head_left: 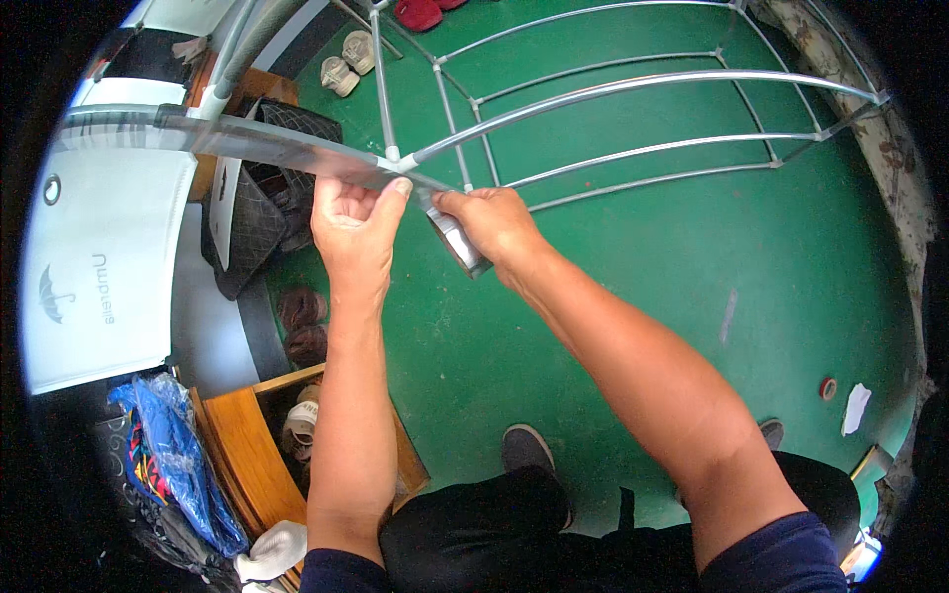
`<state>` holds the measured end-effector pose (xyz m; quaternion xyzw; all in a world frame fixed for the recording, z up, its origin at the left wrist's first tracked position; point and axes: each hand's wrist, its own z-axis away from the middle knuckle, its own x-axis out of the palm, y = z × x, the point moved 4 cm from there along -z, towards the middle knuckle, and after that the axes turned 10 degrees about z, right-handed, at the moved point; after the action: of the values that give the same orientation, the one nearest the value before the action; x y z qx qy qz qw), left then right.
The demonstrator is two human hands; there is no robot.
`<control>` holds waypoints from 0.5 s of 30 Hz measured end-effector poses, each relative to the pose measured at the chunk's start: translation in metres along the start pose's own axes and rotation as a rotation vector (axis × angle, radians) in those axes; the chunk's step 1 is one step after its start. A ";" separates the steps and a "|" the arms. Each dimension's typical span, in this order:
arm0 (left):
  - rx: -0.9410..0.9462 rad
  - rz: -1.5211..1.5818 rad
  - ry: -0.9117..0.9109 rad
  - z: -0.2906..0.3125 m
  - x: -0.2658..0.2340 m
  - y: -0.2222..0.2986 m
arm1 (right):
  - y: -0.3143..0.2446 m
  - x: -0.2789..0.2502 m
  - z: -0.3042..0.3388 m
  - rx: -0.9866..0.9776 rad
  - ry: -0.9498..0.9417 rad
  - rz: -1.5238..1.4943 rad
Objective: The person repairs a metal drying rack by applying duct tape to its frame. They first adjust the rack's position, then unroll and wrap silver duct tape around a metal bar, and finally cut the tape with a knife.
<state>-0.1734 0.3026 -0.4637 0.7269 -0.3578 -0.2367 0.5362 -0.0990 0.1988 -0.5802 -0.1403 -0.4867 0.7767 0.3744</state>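
Note:
A long strip of clear tape [272, 145] stretches from the far left along a metal tube to the middle, near a white corner joint [395, 161]. My left hand [354, 225] pinches the strip's lower edge between thumb and curled fingers, just below that joint. To its right, my right hand [494, 225] grips a tape roll [458, 244] with a silvery-white inner core, its thumb on top and the fingers partly hidden. Both hands are close to the silver tube frame [593, 96], whose bars and joints spread away to the far right over the green floor.
Pale shoes [348, 64] and dark-red slippers [419, 13] lie beyond the frame. A wooden cabinet [242, 445] with shoes stands at left, beside a blue plastic bag [183, 445] and a white panel [104, 267]. Right lie a small reddish roll [828, 388] and white paper [856, 408].

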 end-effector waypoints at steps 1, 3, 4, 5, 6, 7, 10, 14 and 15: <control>-0.002 0.000 -0.015 0.001 0.000 -0.002 | -0.001 0.000 0.001 0.005 0.004 -0.024; -0.006 -0.001 -0.044 0.005 -0.002 -0.010 | -0.002 0.001 0.002 0.015 0.010 -0.071; -0.017 -0.002 -0.053 0.005 -0.002 -0.015 | -0.002 0.001 0.001 0.010 0.015 -0.066; -0.027 -0.004 -0.061 0.004 -0.003 -0.021 | -0.002 0.002 0.000 0.005 0.019 -0.060; -0.037 -0.006 -0.068 0.004 -0.004 -0.026 | -0.002 0.002 -0.001 0.000 0.023 -0.054; -0.050 0.017 -0.044 0.004 0.000 -0.026 | 0.000 0.002 -0.002 -0.007 0.032 -0.051; -0.089 -0.035 -0.023 0.004 -0.003 -0.033 | 0.004 0.003 -0.005 -0.022 0.047 -0.034; -0.068 -0.078 0.005 0.006 -0.007 -0.034 | 0.006 0.006 -0.004 -0.014 0.014 -0.012; -0.071 -0.090 0.007 0.007 -0.008 -0.034 | 0.006 0.007 -0.003 -0.008 0.000 -0.010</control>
<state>-0.1745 0.3105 -0.4981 0.7238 -0.3143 -0.2707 0.5515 -0.1046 0.2046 -0.5860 -0.1392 -0.4906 0.7728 0.3778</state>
